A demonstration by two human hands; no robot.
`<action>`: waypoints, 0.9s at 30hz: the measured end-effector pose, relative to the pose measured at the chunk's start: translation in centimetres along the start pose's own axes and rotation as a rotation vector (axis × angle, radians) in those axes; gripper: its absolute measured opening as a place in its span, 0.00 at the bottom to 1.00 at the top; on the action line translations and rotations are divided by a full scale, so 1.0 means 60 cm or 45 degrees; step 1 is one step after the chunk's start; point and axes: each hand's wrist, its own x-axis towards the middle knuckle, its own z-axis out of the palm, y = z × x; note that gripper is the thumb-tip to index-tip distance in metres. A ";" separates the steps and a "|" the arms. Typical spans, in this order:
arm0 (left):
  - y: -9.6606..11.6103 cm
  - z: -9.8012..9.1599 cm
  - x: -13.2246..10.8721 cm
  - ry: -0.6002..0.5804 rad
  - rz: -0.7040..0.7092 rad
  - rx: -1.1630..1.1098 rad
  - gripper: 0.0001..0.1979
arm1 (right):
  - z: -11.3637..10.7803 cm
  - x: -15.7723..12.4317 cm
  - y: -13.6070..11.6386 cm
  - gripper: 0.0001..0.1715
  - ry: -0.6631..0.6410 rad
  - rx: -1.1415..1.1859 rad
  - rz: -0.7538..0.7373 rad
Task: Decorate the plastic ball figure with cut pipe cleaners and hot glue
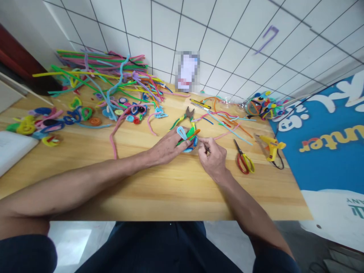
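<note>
My left hand (170,147) is closed around a small pipe-cleaner craft (191,133) in green, blue and orange, with a light blue loop sticking up. To its right, my right hand (212,153) is pinched at the craft's edge, on a thin dark thing too small to make out. Pliers (190,115) with green and yellow handles lie open just beyond the craft, partly hidden by it and my left hand. Scissors (243,159) with red and yellow handles rest to the right of my right hand.
Bundled pipe cleaners (105,64) fill the back left, above coiled pieces (48,123). A phone (187,72) leans on the tiled wall. Loose strands (227,121) and a utility knife (200,103) lie behind the hands. A yellow glue gun (272,147) sits right, near a bagged bunch (264,106).
</note>
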 end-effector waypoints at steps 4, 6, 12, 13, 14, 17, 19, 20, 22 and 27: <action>0.001 0.000 0.000 0.012 -0.025 -0.007 0.15 | -0.001 0.000 -0.003 0.10 -0.044 -0.036 -0.010; 0.002 0.000 -0.001 0.013 -0.031 -0.014 0.14 | -0.001 -0.001 -0.004 0.09 -0.044 -0.038 -0.021; 0.003 -0.001 -0.001 0.009 -0.032 -0.018 0.14 | 0.003 -0.005 -0.003 0.10 -0.037 -0.062 -0.019; 0.003 -0.001 -0.001 0.009 -0.036 -0.015 0.14 | 0.003 -0.005 -0.003 0.10 -0.035 -0.056 -0.022; 0.003 -0.001 -0.001 0.007 -0.041 -0.012 0.15 | 0.003 -0.004 -0.003 0.10 -0.031 -0.048 -0.030; 0.001 -0.001 0.000 0.007 -0.055 -0.007 0.16 | -0.002 -0.003 -0.006 0.11 -0.021 -0.001 -0.017; 0.000 -0.002 -0.001 -0.001 -0.059 -0.001 0.16 | -0.007 -0.002 -0.007 0.12 -0.012 0.066 0.056; -0.001 -0.002 -0.001 -0.005 -0.057 0.002 0.17 | -0.009 -0.002 -0.007 0.13 -0.010 0.111 0.105; -0.003 -0.002 -0.001 -0.014 -0.049 0.004 0.17 | -0.010 0.000 -0.005 0.16 -0.028 0.207 0.187; -0.004 -0.002 0.001 -0.018 -0.022 -0.010 0.18 | 0.000 0.004 0.003 0.17 -0.171 0.344 0.256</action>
